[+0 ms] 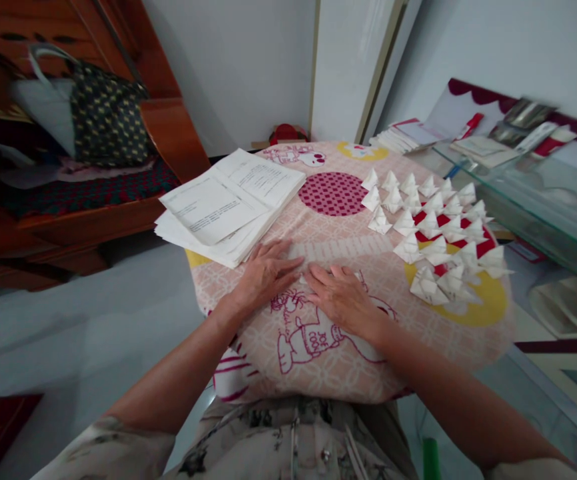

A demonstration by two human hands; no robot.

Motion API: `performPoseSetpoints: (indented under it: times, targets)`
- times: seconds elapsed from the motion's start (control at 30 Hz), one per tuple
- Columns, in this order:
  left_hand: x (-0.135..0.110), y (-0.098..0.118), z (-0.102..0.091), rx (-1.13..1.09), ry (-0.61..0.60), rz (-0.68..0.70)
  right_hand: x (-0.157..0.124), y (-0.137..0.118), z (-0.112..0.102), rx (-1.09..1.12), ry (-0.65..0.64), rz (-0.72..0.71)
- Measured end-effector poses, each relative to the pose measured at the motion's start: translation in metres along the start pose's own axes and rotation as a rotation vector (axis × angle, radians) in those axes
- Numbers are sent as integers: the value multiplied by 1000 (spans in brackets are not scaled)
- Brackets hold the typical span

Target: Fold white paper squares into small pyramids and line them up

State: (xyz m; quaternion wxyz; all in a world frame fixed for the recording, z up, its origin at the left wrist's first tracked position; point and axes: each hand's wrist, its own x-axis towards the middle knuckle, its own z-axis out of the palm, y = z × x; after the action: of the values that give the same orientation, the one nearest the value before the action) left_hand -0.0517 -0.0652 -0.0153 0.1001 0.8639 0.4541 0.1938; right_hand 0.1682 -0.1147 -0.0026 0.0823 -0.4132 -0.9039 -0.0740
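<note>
On the cloth-covered table (258, 360), I have the left hand (267, 270) and right hand (341, 297) palm down, fingers extended, fingertips near each other; whether either pinches anything, I cannot tell. The step in hand appears to be pressing a crease, its detail hidden from me, and the next move, I judge, calls for even fingertip pressure. The paper stack (238, 200) lies just beyond the left hand, the folded paper pieces (429, 225) in rows at right.
</note>
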Motion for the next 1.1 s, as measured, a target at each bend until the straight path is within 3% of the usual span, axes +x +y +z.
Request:
performPoseSetpoints:
  times: [0.23, 0.77, 0.93, 1.1]
  targets:
    - [1, 1, 3, 127, -68, -3, 6, -2, 7, -33, 8, 50]
    - [6, 5, 9, 209, 3, -46, 8, -7, 0, -68, 6, 82]
    - [9, 5, 11, 200, -7, -71, 2, 2, 10, 63, 97, 115]
    - [25, 12, 19, 66, -13, 72, -3, 29, 33, 353, 277, 303]
